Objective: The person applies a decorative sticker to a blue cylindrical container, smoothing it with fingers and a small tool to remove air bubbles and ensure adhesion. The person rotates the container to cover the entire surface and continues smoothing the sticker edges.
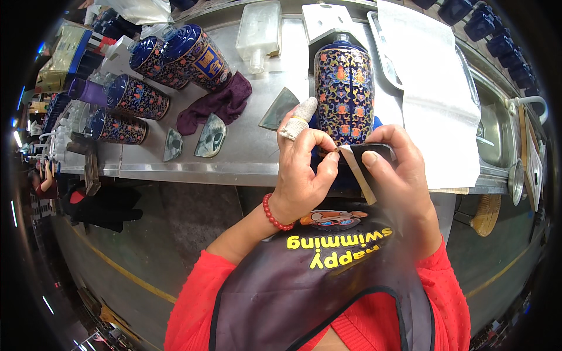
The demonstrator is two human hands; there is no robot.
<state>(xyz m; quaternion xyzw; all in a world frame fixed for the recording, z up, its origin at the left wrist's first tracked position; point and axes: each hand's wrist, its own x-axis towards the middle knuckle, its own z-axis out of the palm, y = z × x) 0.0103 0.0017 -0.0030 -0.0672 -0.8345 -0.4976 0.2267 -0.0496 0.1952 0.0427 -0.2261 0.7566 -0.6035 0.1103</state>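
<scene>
A dark blue bottle (344,96) with a colourful floral pattern lies in front of me, its neck away from me. My left hand (307,167) is at its near end, thumb and a finger pinched together; what they pinch, if anything, is too small to make out. One finger of this hand is wrapped in whitish cloth (297,120). My right hand (404,167) grips a thin black flat piece (374,151) between thumb and fingers. A narrow pale strip (358,175) hangs along the black piece's left side, close to my left fingertips.
Several similar bottles (196,58) stand at the left beside a purple cloth (219,105). Dark glossy curved pieces (211,136) and a clear empty bottle (257,35) lie on the metal table (234,167). White paper (439,111) and a sink (494,131) are at the right.
</scene>
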